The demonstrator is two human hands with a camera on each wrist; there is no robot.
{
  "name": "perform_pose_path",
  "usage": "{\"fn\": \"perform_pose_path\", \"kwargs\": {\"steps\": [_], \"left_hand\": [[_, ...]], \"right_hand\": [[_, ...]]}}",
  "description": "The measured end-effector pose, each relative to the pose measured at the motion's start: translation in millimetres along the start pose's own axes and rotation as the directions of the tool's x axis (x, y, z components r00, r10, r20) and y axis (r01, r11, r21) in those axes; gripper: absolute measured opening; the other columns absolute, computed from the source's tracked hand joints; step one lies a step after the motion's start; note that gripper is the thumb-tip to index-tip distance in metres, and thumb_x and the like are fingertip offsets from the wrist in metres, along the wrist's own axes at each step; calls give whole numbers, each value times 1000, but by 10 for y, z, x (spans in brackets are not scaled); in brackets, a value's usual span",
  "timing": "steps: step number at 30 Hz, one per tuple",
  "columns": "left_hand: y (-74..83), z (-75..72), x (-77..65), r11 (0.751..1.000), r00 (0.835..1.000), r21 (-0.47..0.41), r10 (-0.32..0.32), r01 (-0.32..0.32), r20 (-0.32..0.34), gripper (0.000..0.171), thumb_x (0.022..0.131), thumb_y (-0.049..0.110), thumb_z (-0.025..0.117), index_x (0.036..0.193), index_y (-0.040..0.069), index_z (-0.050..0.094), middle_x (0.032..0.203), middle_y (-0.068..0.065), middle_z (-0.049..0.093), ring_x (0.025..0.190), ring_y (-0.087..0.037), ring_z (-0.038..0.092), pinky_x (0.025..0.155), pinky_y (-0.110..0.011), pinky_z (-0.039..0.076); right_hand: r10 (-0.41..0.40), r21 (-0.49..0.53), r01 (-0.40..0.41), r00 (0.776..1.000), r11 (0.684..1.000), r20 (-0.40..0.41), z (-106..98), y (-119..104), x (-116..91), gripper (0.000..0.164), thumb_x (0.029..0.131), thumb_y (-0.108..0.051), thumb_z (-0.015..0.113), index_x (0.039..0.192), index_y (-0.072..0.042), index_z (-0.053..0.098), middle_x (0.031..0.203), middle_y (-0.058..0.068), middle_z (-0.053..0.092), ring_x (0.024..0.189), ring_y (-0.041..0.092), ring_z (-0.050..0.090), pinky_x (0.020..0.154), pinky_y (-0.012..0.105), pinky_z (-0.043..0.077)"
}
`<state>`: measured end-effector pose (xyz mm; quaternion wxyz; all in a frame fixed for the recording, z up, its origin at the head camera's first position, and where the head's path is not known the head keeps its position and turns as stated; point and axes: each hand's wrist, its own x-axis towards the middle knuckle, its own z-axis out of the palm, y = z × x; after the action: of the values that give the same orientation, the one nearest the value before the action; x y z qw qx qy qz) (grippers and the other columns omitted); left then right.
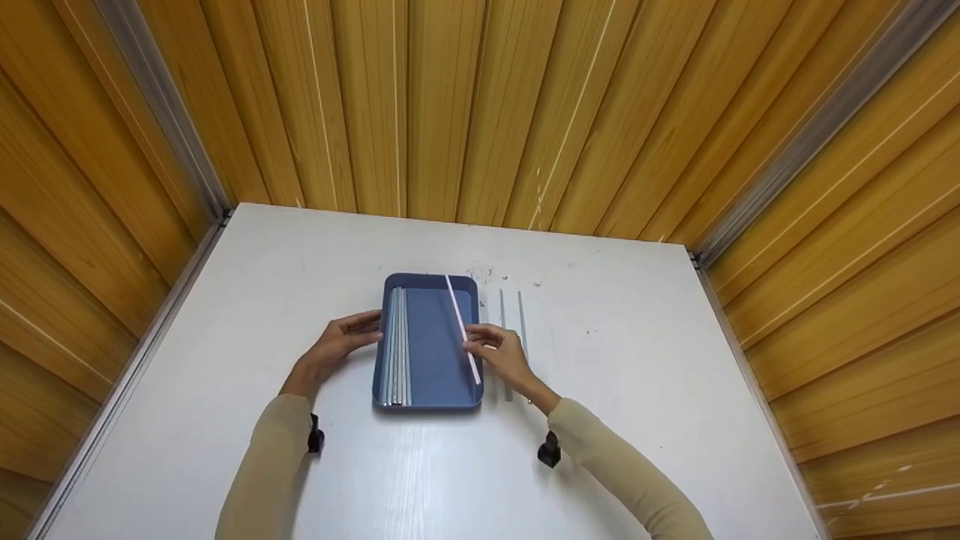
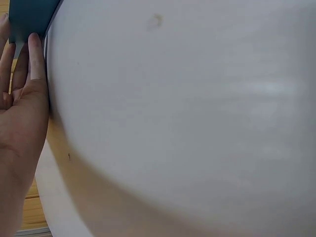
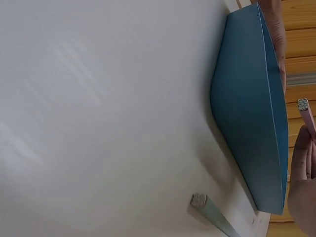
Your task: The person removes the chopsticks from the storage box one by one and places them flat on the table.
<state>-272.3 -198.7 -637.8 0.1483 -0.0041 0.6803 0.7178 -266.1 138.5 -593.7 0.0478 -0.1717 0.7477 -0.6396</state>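
Observation:
A blue rectangular tray (image 1: 435,345) stands on the white table, with several thin pale sticks (image 1: 396,345) lying side by side along its left wall. My left hand (image 1: 341,341) touches the outside of that wall with extended fingers, as the left wrist view also shows. Between thumb and fingers, my right hand (image 1: 499,352) pinches a slim pink stick (image 1: 456,306) near its middle. The stick slants over the tray's right side, and its speckled near end shows in the right wrist view. Pale green sticks (image 1: 523,315) lie on the table right of the tray, partly hidden by the right hand.
The white tabletop (image 1: 630,375) bears small dark marks beyond the tray and to its right. Wood-look panels (image 1: 450,112) rise behind the table and at both sides, with grey metal rails (image 1: 161,105) at the corners.

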Motion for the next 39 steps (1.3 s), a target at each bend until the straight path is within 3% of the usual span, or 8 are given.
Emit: {"fn": "perform_pose_path", "kwargs": {"steps": [9,22,31,39], "left_hand": [[0,-20,-2,1000,1000,-8,-8,8,0,64,91,13,78,149,10,53,155,-13,52,147,-28,46,120,-38,42],[10,-22,7,1000,1000,7,1,-1,5,66,91,14,78,151,8,50,156,-16,50,147,-29,46,110,-24,49],[19,-15,-27,1000,1000,10,5,-5,15,67,92,14,77,152,8,48,157,-15,49,149,-30,43,116,-30,44],[9,-8,-23,1000,1000,11,4,-4,8,65,92,14,78,151,9,50,156,-14,51,148,-29,45,111,-24,48]], "right_hand": [[16,27,-15,998,1000,-56,-283,-281,-133,31,88,11,71,117,21,64,102,40,67,81,9,70,72,17,60],[15,-49,-22,988,999,-152,-734,-206,-239,32,88,10,72,117,22,64,100,37,69,81,13,74,71,19,61],[41,-54,-56,970,997,-240,-971,-105,-338,30,89,11,71,116,21,65,102,39,69,80,14,74,72,22,63],[88,-96,-119,955,988,-284,-1102,0,-456,31,89,7,73,117,19,66,101,35,71,79,13,73,69,19,62]]}}
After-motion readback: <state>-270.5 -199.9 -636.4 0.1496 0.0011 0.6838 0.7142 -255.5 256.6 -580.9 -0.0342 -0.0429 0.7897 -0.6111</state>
